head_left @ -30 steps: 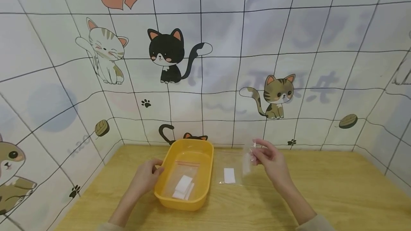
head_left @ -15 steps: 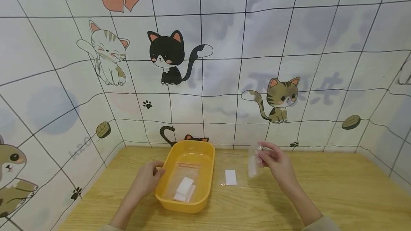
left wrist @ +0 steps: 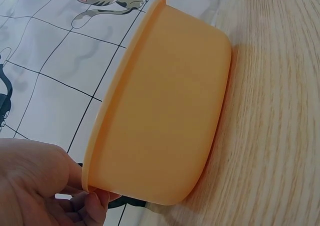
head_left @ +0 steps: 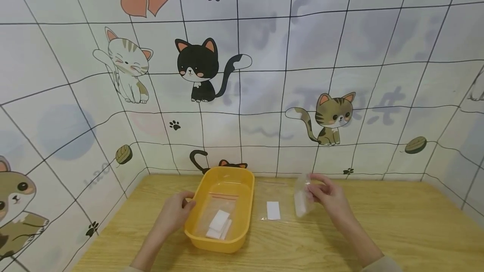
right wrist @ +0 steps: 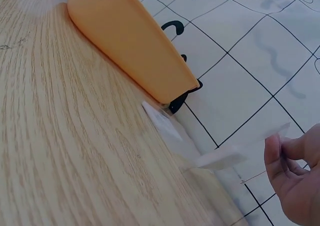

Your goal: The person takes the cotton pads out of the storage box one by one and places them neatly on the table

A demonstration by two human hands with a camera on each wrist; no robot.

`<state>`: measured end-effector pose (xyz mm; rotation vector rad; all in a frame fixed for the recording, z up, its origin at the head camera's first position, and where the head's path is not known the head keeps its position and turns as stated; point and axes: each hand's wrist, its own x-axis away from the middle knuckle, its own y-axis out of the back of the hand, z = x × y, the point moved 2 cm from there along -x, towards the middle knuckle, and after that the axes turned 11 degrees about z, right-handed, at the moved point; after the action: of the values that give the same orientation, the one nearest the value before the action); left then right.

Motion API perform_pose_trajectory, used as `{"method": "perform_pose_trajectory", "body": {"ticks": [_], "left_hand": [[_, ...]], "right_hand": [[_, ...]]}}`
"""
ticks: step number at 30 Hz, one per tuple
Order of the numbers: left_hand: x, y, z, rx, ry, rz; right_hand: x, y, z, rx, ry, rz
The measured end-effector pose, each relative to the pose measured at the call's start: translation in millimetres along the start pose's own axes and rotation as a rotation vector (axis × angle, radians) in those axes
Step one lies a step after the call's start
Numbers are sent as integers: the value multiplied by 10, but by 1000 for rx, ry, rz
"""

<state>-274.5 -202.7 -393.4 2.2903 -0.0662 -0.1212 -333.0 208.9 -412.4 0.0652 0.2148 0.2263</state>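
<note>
My left hand grips the left rim of a yellow plastic basin, with thumb and fingers at its edge in the left wrist view. Inside the basin lies a clear zip bag with white rectangular pieces in it. Between thumb and fingertips, my right hand pinches the edge of another clear bag. This bag hangs tilted low over the table and contains a white block. Just left of it, a flat clear bag with a white rectangle lies on the table.
The wood-grain table ends at a white wall covering with grid lines and cartoon cats. The basin's far end stands close to that covering. Another side of the covering rises at the left.
My right hand has moved a little to the right and lower with the pinched bag, away from the flat bag. My left hand has kept its hold on the basin rim.
</note>
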Motion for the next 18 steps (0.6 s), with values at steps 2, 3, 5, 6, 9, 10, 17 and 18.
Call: {"method": "perform_pose_trajectory", "body": {"ticks": [2,3,5,6,9,10,17,18], "left_hand": [[-2,-5,1,-3,-2,-2],[-2,-7,3,-4,-1,-4],[-4,-11,9,-7,-1,-7],[-5,-13,12,-8,-2,-9],[-7,-19,22,-5,-4,-13],[-6,-18,31,-5,-6,-11],[-2,10,66,-7,-34,-6],[-2,14,70,-8,-38,-4]], "right_hand": [[-1,40,-39,-20,-14,10],[1,61,-54,-21,-22,16],[6,99,-80,-9,-47,20],[8,117,-90,1,-60,22],[22,158,-108,73,-101,20],[37,162,-115,98,-115,12],[125,190,-157,292,-194,-44],[138,192,-160,317,-202,-50]]}}
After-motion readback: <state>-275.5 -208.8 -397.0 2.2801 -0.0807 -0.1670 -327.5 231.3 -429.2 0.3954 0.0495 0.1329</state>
